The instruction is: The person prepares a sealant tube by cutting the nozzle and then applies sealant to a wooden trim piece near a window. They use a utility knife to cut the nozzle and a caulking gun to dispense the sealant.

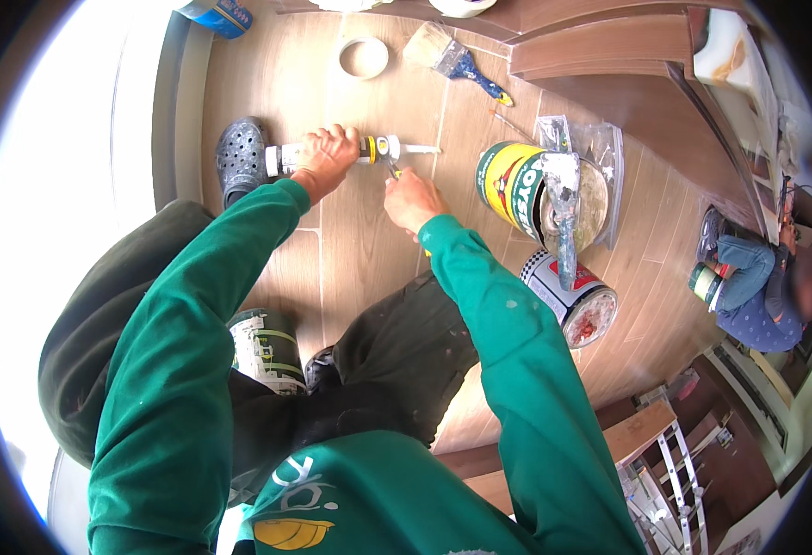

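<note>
My left hand [327, 159] is wrapped round a white sealant cartridge [276, 159] with a black and yellow label. It lies sideways, its base beside my grey clog [243, 155] and its thin nozzle [421, 149] pointing right. My right hand [414, 200] is closed on a utility knife [394, 170]. Only the metal front and a bit of yellow at the other end of the knife show; the fingers cover the rest. That front touches or nearly touches the cartridge's collar, where the nozzle begins.
Right of my hands stand a yellow-green paint can [509, 188] with a paint-covered brush [563, 217] across it, and a checkered can [589, 316]. Ahead lie a wide brush [461, 65] and a tape roll [363, 57]. A bucket [267, 350] sits between my legs. Another person [757, 287] sits far right.
</note>
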Motion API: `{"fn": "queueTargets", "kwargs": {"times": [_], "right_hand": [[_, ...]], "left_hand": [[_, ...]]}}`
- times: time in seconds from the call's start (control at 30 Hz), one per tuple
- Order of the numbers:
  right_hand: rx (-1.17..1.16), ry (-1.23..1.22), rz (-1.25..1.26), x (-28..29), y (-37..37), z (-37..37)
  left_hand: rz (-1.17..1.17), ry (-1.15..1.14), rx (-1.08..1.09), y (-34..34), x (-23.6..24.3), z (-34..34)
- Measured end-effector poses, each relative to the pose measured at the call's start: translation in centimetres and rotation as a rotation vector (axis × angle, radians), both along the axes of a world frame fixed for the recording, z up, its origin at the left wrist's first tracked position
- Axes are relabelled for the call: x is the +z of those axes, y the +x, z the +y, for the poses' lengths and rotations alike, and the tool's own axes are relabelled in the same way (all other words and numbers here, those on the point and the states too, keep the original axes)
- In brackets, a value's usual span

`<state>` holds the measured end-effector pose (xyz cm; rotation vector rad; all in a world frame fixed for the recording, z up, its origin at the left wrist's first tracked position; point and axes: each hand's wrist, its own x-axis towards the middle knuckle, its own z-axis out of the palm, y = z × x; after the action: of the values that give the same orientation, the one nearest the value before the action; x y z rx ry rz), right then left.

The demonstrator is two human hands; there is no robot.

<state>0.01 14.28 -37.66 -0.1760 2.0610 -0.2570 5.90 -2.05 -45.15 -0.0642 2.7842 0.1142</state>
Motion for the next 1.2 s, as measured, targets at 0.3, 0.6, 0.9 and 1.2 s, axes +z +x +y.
{"fn": "queueTargets", "kwargs": {"times": [0.3, 0.6, 0.9, 1.2], "right_hand": [[-0.113, -0.102, 0.400, -0.1, 6.1, 1.7], [-0.165, -0.052, 0.121, 2.5, 3.3, 1.9], [-0.176, -0.095, 0.183, 2.5, 5.8, 3.1], [-0.044, -0.065, 0.113, 2.7, 5.9, 3.1]], "left_hand": [[-0.173, 0.243, 0.082, -0.9, 0.7, 0.0], [-0.156, 0.232, 0.014, -0.6, 1.7, 0.4], [-0.108, 0.284, 0.051, 0.0, 0.0, 0.4], [-0.038, 0.226, 0.031, 1.2, 0.1, 1.2]]}}
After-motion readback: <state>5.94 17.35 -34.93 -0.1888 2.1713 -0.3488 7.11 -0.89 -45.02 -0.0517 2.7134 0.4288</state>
